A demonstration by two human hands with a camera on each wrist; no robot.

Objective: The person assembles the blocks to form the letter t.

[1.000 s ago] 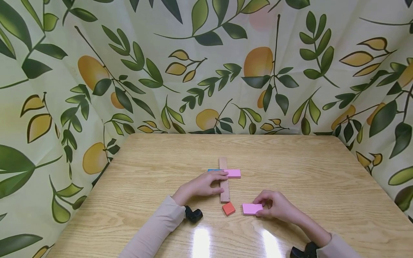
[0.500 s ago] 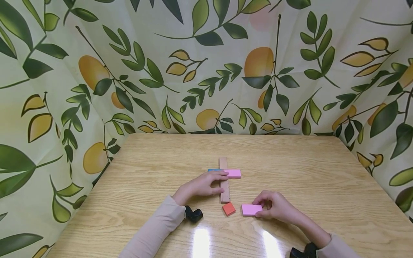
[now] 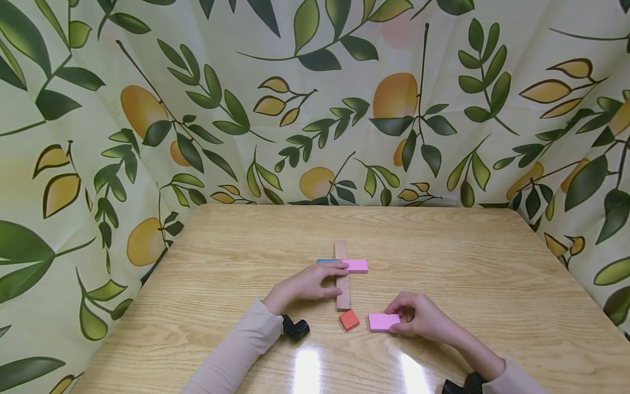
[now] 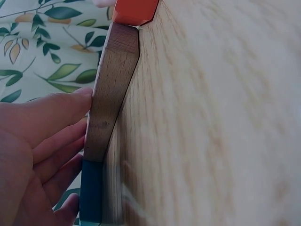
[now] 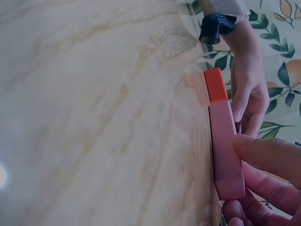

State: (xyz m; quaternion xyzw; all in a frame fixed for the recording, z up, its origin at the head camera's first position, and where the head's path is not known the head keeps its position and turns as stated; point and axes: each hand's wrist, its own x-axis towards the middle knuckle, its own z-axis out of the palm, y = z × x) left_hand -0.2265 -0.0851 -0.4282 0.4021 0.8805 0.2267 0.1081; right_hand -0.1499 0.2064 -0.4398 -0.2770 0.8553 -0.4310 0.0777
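Note:
My left hand (image 3: 307, 282) lies over a cross of flat blocks, its fingertips touching the far pink block (image 3: 357, 266) and its thumb at the near wooden block (image 3: 343, 300). Partly hidden beneath that hand is a blue block (image 4: 91, 193). Another wooden block (image 3: 340, 249) points away at the far end. A small red block (image 3: 349, 320), turned at an angle, lies by the near tip of the wooden one. To its right, my right hand (image 3: 418, 317) pinches a second pink block (image 3: 381, 322) by its right end, flat on the table with a gap to the red block.
The wood-grain table (image 3: 246, 235) ends at a patterned curtain (image 3: 315, 109) at the back and sides. Black wrist devices, one by the left cuff (image 3: 295, 328) and one by the right cuff (image 3: 462, 384), sit close above the tabletop.
The pink block pinched in my right hand has shifted very slightly toward the near edge. My left hand and the cross of blocks have stayed put.

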